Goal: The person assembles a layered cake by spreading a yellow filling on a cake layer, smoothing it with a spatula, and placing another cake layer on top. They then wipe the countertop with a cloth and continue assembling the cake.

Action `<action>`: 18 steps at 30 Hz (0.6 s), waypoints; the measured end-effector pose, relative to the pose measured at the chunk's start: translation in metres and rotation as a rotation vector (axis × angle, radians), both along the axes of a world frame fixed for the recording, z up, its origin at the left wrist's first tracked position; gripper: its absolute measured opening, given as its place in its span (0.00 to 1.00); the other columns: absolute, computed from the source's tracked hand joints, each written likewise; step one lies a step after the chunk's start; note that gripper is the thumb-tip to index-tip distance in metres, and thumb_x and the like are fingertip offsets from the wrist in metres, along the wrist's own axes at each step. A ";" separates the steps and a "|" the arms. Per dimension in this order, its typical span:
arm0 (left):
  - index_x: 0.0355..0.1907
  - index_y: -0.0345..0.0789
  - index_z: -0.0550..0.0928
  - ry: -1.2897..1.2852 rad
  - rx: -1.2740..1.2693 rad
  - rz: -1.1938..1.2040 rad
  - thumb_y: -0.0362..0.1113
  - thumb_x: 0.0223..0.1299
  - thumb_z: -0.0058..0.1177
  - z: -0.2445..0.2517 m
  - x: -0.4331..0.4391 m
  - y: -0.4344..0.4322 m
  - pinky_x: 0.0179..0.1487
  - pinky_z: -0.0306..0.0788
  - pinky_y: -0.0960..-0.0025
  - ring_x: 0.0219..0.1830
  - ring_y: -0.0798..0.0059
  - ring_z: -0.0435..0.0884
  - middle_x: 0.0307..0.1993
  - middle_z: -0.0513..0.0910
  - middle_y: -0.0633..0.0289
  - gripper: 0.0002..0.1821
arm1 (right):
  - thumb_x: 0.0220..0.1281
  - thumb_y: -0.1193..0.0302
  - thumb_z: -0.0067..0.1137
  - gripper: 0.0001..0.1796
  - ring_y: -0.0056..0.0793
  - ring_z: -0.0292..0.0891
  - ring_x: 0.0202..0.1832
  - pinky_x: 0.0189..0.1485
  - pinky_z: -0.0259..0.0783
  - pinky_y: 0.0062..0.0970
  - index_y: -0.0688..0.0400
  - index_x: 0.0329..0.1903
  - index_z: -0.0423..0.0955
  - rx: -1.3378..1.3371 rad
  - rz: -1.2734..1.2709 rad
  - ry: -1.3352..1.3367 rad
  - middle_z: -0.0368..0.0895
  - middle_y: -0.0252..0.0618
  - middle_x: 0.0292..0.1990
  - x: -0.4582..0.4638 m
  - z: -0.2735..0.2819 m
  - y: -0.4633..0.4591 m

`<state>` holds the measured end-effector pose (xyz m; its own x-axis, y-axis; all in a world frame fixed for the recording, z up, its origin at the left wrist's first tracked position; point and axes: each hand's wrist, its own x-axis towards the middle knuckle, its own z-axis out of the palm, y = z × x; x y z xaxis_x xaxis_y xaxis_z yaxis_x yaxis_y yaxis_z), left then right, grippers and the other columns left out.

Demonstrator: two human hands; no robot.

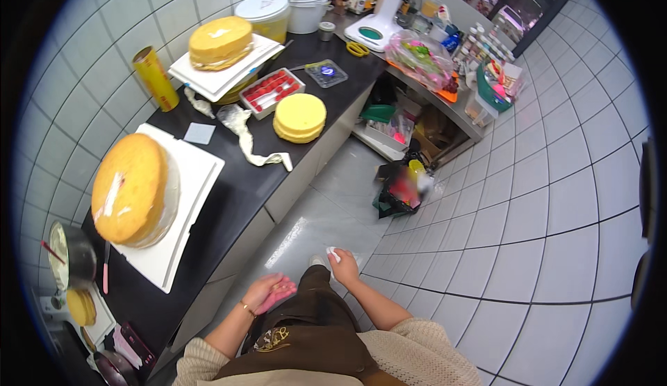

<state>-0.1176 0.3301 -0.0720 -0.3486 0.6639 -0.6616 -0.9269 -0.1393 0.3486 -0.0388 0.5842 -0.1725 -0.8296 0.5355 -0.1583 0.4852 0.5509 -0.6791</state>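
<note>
My left hand [271, 291] is held palm up over the floor beside the counter, fingers partly curled; nothing is plainly seen in it. My right hand [342, 265] is closed around a crumpled white tissue or cloth [333, 253]. On the black counter, a large sponge cake [130, 190] rests on a white board [195, 177]. Farther along, another layered cake [220, 39] sits on a raised white board [260, 55]. A small yellow sponge cake [300, 116] stands near the counter edge, beside a box of strawberries [272, 90] and a used piping bag with cream [245, 133].
White tiled walls flank a narrow aisle, with a black rubbish bag [388, 193] on the floor. A metal bowl [73, 255], pink-handled knife [106, 276] and phone [136, 341] lie at left. Beyond are white tubs [307, 11], yellow scissors [357, 49] and a white scale [372, 31].
</note>
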 end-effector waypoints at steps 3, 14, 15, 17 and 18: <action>0.38 0.27 0.75 0.012 -0.049 -0.188 0.39 0.70 0.42 0.022 -0.047 0.163 0.46 0.80 0.68 0.40 0.59 0.83 0.36 0.81 0.49 0.15 | 0.59 0.58 0.57 0.22 0.50 0.75 0.49 0.51 0.70 0.38 0.60 0.49 0.77 -0.132 -0.264 -0.124 0.78 0.55 0.47 0.044 -0.013 0.074; 0.59 0.35 0.66 1.329 0.090 -0.282 0.40 0.62 0.54 0.109 -0.025 0.336 0.65 0.60 0.65 0.64 0.62 0.63 0.63 0.61 0.53 0.26 | 0.65 0.60 0.52 0.20 0.36 0.77 0.45 0.45 0.73 0.34 0.60 0.53 0.72 -0.931 -0.280 0.722 0.77 0.43 0.47 -0.067 0.182 0.411; 0.57 0.35 0.68 1.322 0.038 -0.392 0.40 0.62 0.54 0.102 -0.024 0.314 0.63 0.62 0.65 0.62 0.62 0.66 0.61 0.64 0.54 0.23 | 0.64 0.60 0.53 0.20 0.38 0.77 0.47 0.47 0.73 0.34 0.60 0.52 0.73 -0.587 -0.272 0.521 0.77 0.46 0.49 -0.097 0.180 0.432; 0.53 0.35 0.72 1.409 -0.033 -0.402 0.40 0.62 0.53 0.086 -0.024 0.266 0.61 0.64 0.64 0.60 0.62 0.68 0.57 0.69 0.55 0.19 | 0.62 0.60 0.55 0.18 0.39 0.78 0.46 0.47 0.72 0.32 0.59 0.48 0.76 0.688 0.037 -0.215 0.80 0.49 0.46 -0.112 0.155 0.446; 0.51 0.35 0.74 1.483 -0.126 -0.391 0.40 0.62 0.53 0.079 -0.029 0.238 0.61 0.64 0.64 0.60 0.61 0.68 0.55 0.71 0.55 0.17 | 0.62 0.60 0.55 0.17 0.40 0.79 0.44 0.46 0.72 0.33 0.59 0.46 0.77 0.469 -0.129 0.112 0.81 0.49 0.43 -0.124 0.144 0.455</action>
<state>-0.1463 0.5676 0.0067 -0.5460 0.8360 0.0543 0.2821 0.1224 0.9515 -0.1626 1.0391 -0.0284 -0.7503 0.6268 0.2099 0.5076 0.7498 -0.4245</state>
